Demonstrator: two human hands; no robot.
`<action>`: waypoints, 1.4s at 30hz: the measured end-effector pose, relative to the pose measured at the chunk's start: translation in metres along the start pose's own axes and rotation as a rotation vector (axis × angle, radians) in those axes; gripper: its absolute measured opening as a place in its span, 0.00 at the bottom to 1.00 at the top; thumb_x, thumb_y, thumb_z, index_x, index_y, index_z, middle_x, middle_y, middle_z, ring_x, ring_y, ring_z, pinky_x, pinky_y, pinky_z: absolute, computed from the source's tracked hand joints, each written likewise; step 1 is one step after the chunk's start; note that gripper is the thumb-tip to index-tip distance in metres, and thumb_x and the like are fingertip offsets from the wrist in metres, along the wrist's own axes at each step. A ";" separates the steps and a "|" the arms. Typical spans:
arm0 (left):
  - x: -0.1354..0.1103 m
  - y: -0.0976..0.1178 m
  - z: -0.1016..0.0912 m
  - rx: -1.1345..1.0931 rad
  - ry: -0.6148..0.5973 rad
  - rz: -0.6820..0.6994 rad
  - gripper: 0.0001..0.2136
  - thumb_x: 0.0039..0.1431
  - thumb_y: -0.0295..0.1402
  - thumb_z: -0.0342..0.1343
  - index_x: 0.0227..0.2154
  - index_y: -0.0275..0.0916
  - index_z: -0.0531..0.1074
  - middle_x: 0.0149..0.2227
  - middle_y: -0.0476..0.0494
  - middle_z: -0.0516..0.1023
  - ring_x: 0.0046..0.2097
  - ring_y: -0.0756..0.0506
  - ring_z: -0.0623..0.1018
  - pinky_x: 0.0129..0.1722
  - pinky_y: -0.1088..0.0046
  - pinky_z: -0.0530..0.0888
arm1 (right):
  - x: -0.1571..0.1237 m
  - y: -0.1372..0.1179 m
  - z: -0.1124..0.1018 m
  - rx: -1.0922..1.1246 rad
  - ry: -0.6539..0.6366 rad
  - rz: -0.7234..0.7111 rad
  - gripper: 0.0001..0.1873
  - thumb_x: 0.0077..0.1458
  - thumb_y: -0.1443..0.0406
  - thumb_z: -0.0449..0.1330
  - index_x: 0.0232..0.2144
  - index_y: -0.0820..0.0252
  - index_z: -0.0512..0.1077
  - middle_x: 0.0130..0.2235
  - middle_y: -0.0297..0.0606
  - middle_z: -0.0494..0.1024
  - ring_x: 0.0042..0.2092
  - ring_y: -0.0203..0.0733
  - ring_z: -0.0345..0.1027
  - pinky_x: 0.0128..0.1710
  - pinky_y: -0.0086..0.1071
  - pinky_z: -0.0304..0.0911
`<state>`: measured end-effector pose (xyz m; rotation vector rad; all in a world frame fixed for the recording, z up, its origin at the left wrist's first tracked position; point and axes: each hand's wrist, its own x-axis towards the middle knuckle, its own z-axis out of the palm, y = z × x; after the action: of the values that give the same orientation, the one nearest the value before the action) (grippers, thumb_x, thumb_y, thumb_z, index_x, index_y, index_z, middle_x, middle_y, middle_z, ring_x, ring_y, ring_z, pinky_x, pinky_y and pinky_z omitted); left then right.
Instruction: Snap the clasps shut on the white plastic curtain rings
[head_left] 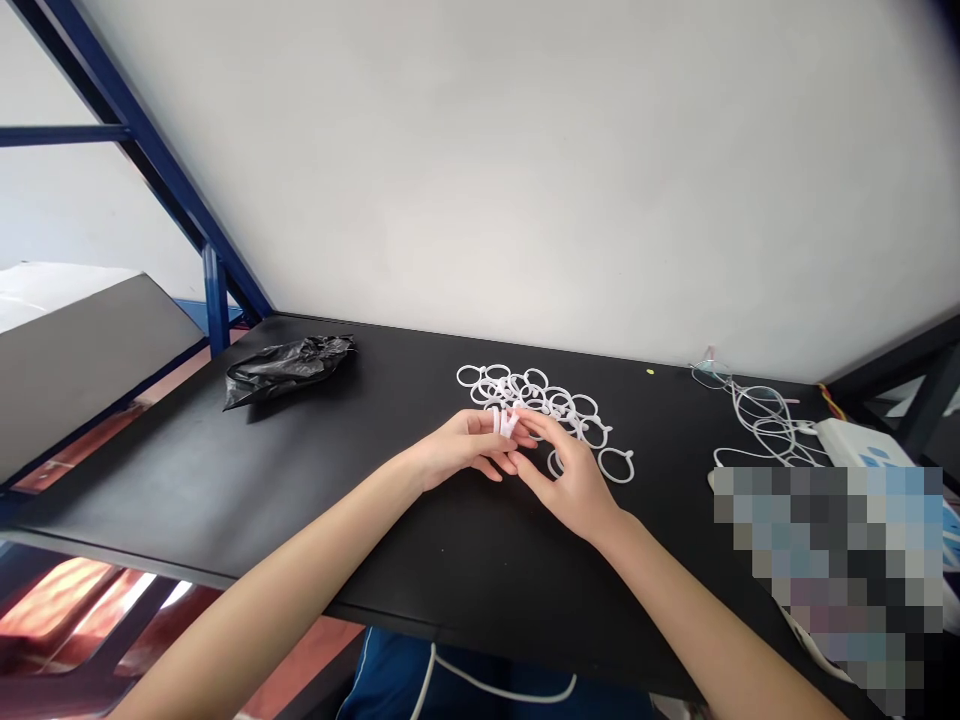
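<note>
Over the middle of the black table (345, 440), my left hand (466, 443) is closed around a few white rings (504, 424), which look like curtain rings seen edge-on. My right hand (574, 485) meets it from the right, its fingertips pinched on the same white rings; the fingers partly hide them. Just behind and to the right of both hands lies a loose pile of white curtain rings (559, 403), each with a small eyelet. One ring (616, 466) lies apart at the pile's right edge.
A crumpled black plastic bag (289, 370) lies at the back left. Eyeglasses (709, 372) and a tangled white cable (765, 425) lie at the back right, beside a white box (862, 440) and a blurred-out patch. Blue metal posts (216, 300) rise at left; a pale wall stands behind.
</note>
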<state>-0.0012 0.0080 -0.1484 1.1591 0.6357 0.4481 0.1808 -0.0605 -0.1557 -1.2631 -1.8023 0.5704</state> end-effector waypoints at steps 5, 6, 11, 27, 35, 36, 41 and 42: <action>-0.001 0.001 -0.001 0.025 -0.050 0.038 0.12 0.57 0.39 0.63 0.38 0.36 0.78 0.40 0.39 0.81 0.33 0.51 0.80 0.30 0.80 0.78 | -0.002 -0.002 0.006 0.154 0.014 0.129 0.26 0.54 0.66 0.62 0.55 0.53 0.65 0.55 0.41 0.75 0.56 0.48 0.70 0.57 0.45 0.66; 0.000 0.001 0.000 0.030 -0.054 0.049 0.13 0.58 0.41 0.61 0.37 0.35 0.78 0.37 0.39 0.81 0.34 0.49 0.81 0.31 0.79 0.78 | -0.001 -0.003 0.006 0.227 0.024 0.166 0.24 0.54 0.65 0.62 0.54 0.53 0.67 0.54 0.41 0.76 0.55 0.47 0.71 0.56 0.45 0.66; 0.002 -0.004 0.002 0.071 -0.071 0.146 0.19 0.65 0.46 0.51 0.39 0.35 0.78 0.40 0.37 0.81 0.44 0.44 0.81 0.37 0.74 0.79 | 0.005 -0.006 0.003 0.632 0.035 0.368 0.18 0.55 0.59 0.64 0.47 0.54 0.68 0.47 0.40 0.79 0.50 0.45 0.74 0.52 0.41 0.69; -0.001 -0.013 0.014 0.388 -0.207 0.311 0.12 0.54 0.21 0.47 0.23 0.35 0.73 0.31 0.45 0.81 0.38 0.47 0.78 0.45 0.71 0.72 | 0.011 0.003 -0.004 0.405 0.048 0.289 0.11 0.46 0.57 0.70 0.29 0.57 0.78 0.30 0.37 0.78 0.36 0.44 0.74 0.46 0.44 0.70; -0.008 -0.008 0.028 0.300 -0.239 0.292 0.09 0.55 0.25 0.49 0.23 0.36 0.72 0.31 0.43 0.77 0.39 0.45 0.78 0.47 0.68 0.74 | 0.003 -0.013 0.002 0.559 -0.196 0.349 0.24 0.54 0.55 0.63 0.54 0.50 0.71 0.48 0.40 0.79 0.21 0.34 0.70 0.18 0.31 0.67; -0.009 -0.007 0.028 0.285 -0.258 0.274 0.09 0.55 0.25 0.49 0.25 0.35 0.73 0.31 0.42 0.77 0.38 0.45 0.78 0.46 0.67 0.75 | 0.003 -0.014 0.003 0.564 -0.148 0.328 0.21 0.54 0.56 0.64 0.50 0.51 0.74 0.47 0.40 0.80 0.25 0.36 0.73 0.23 0.32 0.71; -0.010 -0.004 0.025 0.230 -0.365 0.091 0.14 0.65 0.40 0.49 0.36 0.34 0.74 0.34 0.40 0.79 0.29 0.49 0.79 0.30 0.73 0.77 | 0.002 -0.016 0.004 0.506 -0.019 0.285 0.11 0.53 0.57 0.66 0.38 0.53 0.80 0.41 0.40 0.83 0.42 0.48 0.78 0.43 0.41 0.75; -0.010 -0.004 0.025 0.216 -0.384 0.070 0.16 0.65 0.44 0.50 0.38 0.35 0.73 0.34 0.40 0.79 0.29 0.49 0.79 0.28 0.75 0.77 | 0.003 -0.017 0.004 0.496 -0.029 0.303 0.11 0.53 0.57 0.66 0.38 0.53 0.80 0.42 0.40 0.83 0.41 0.48 0.78 0.41 0.41 0.75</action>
<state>0.0080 -0.0170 -0.1434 1.4312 0.3144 0.2082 0.1679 -0.0638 -0.1442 -1.1810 -1.3749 1.1305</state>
